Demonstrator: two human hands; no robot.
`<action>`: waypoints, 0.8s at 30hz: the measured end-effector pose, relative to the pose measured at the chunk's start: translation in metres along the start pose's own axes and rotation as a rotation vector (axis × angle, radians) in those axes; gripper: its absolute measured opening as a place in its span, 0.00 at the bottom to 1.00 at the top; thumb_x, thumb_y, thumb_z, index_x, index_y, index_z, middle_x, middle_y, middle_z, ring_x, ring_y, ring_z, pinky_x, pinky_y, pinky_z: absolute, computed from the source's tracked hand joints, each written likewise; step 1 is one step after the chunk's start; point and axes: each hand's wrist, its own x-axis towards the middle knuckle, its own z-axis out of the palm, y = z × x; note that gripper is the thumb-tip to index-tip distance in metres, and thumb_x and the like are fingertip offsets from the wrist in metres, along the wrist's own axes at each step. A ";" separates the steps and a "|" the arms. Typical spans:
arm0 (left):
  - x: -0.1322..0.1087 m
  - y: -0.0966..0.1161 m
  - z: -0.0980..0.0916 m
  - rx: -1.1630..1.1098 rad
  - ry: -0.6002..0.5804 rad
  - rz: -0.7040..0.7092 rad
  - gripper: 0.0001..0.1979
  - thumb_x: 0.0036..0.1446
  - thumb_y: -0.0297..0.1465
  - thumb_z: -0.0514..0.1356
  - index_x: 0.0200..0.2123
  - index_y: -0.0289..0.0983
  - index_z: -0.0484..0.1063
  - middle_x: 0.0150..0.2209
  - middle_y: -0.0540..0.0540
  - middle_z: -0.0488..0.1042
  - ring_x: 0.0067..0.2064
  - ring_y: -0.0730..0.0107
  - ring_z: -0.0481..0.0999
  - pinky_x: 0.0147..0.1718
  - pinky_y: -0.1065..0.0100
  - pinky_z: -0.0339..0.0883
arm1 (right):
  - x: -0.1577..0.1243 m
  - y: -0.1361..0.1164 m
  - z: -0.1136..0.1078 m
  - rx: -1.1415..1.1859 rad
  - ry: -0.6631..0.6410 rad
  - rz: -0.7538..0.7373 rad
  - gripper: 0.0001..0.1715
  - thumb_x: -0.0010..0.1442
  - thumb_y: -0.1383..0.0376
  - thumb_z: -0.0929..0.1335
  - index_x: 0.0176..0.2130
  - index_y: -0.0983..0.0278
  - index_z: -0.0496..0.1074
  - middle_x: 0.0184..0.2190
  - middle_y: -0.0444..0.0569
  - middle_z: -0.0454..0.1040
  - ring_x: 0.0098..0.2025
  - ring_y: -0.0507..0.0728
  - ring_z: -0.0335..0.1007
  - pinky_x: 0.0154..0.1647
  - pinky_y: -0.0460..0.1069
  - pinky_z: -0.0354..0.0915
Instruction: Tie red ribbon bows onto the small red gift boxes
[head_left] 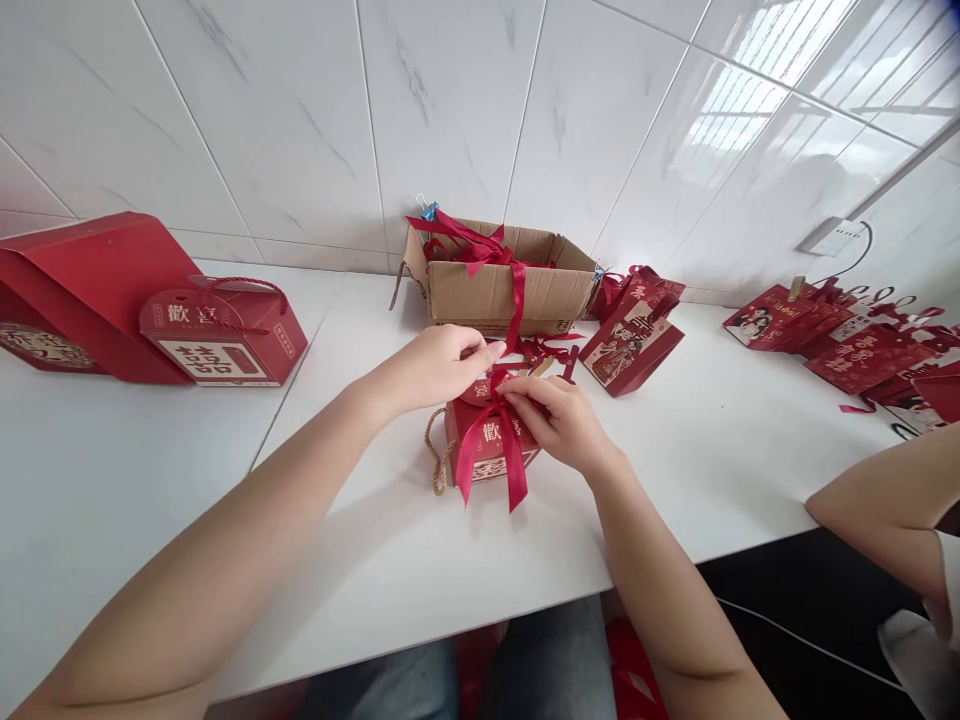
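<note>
In the head view, a small red gift box (469, 428) with a gold rope handle (439, 462) stands near the middle of the white table. A red ribbon (516, 465) is on its top, with two tails hanging down the front. My left hand (448, 365) is above the box's back left, its fingers curled and pinched at the ribbon by the top. My right hand (556, 415) reaches from the right, thumb and fingers pinched on the ribbon at its knot.
Behind is a cardboard box (510, 292) of red ribbons. Larger red boxes (161, 290) stand at left, and a red bag (634, 335) right of the cardboard. Several red bags (862, 355) line the far right, near another person's arm (889, 490).
</note>
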 end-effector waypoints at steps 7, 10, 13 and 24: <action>0.005 0.000 0.014 -0.291 -0.121 -0.007 0.17 0.55 0.45 0.59 0.28 0.36 0.72 0.27 0.49 0.72 0.29 0.73 0.69 0.28 0.70 0.63 | -0.001 -0.001 0.000 -0.006 0.013 -0.031 0.10 0.66 0.68 0.62 0.42 0.61 0.71 0.27 0.45 0.75 0.27 0.52 0.66 0.30 0.47 0.63; 0.003 0.001 0.006 -0.319 -0.135 -0.024 0.13 0.57 0.40 0.59 0.31 0.36 0.73 0.30 0.48 0.75 0.31 0.72 0.72 0.31 0.69 0.66 | -0.002 -0.001 -0.003 0.078 -0.016 0.079 0.12 0.65 0.66 0.64 0.49 0.61 0.67 0.32 0.46 0.77 0.30 0.52 0.69 0.32 0.47 0.64; 0.002 0.002 -0.003 -0.235 -0.120 -0.014 0.10 0.56 0.37 0.60 0.31 0.36 0.74 0.31 0.48 0.77 0.32 0.70 0.74 0.33 0.68 0.66 | -0.002 0.000 -0.010 0.114 -0.062 0.180 0.15 0.63 0.64 0.66 0.50 0.60 0.68 0.35 0.45 0.77 0.30 0.51 0.69 0.32 0.47 0.65; 0.000 0.000 -0.003 -0.072 -0.059 -0.004 0.09 0.56 0.37 0.59 0.31 0.38 0.72 0.33 0.50 0.78 0.32 0.70 0.74 0.30 0.69 0.64 | -0.004 -0.006 -0.017 0.201 -0.108 0.253 0.10 0.62 0.66 0.67 0.45 0.62 0.73 0.39 0.48 0.77 0.35 0.51 0.71 0.35 0.47 0.69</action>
